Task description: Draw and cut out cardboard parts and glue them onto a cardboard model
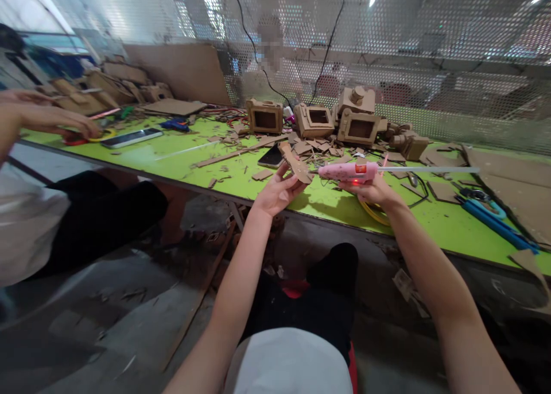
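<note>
My left hand (279,192) is closed on a small curved cardboard piece (295,163), holding it tilted above the table's front edge. In my right hand (373,191) is a pink glue gun (344,171), its fingers wrapped round the handle. The nozzle points left and meets or nearly meets the cardboard; I cannot tell whether they touch. A red light glows on the gun's body, and a long pale glue stick (430,169) sticks out of its back end. Behind my left hand a dark phone (272,156) lies on the table.
Cardboard camera models (266,117) stand along the back of the green table (232,179), with cardboard scraps (318,147) before them. At right lie a blue cutter (495,222), scissors (482,199) and cardboard sheets (516,193). Another person's hand (81,124) is at left, near a phone (132,137).
</note>
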{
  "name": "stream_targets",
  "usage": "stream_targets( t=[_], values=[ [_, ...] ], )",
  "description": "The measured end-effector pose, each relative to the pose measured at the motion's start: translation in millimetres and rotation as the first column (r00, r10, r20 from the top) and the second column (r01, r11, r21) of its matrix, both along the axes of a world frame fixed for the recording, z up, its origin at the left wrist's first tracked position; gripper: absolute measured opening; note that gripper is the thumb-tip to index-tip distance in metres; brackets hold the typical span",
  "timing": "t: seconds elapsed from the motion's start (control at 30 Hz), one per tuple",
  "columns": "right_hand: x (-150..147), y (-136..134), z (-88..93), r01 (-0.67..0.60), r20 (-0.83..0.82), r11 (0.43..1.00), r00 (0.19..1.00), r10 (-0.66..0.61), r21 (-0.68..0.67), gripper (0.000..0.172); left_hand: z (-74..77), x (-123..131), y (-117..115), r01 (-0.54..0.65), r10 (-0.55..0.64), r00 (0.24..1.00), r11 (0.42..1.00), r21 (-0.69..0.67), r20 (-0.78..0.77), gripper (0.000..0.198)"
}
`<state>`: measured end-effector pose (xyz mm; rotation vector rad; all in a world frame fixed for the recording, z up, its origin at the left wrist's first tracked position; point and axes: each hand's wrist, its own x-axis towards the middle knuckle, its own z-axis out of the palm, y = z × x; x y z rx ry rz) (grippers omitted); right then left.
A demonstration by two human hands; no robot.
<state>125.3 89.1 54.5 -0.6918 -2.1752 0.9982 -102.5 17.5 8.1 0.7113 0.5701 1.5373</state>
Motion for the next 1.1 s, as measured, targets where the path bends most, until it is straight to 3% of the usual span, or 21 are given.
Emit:
stream_targets(
  t=[0.2,0.33,0.53,0.83,1.1],
  values=[
    [2,-6,1.1,0.094,0.073,0.981,0.994,-0.083,-0.167,0.04,-2.8,-1,2,-0.011,0.011,0.999,1.0,0.002,-0.039,0.042],
    [3,-7,-1.2,0.114,0.035,0.966,0.993,-0.108,-0.232,0.04,-3.2,0,1,-0.007,0.01,0.997,0.999,0.035,-0.08,0.047],
    [-2,-8,-1.8,0.158,0.009,0.973,0.987,-0.158,-0.168,0.039,-3.0,3,0,-0.006,0.017,0.989,0.997,0.077,-0.145,0.054],
    [-8,-12,1.4,0.093,0.024,0.995,0.995,-0.094,0.036,0.034,-5.5,4,1,-0.024,0.037,0.979,0.997,0.068,-0.2,0.054],
    [-7,-8,2.6,0.049,0.067,0.998,0.996,-0.053,0.05,0.029,-6.3,3,3,-0.041,0.053,0.985,0.996,0.074,-0.161,0.057]
  ],
)
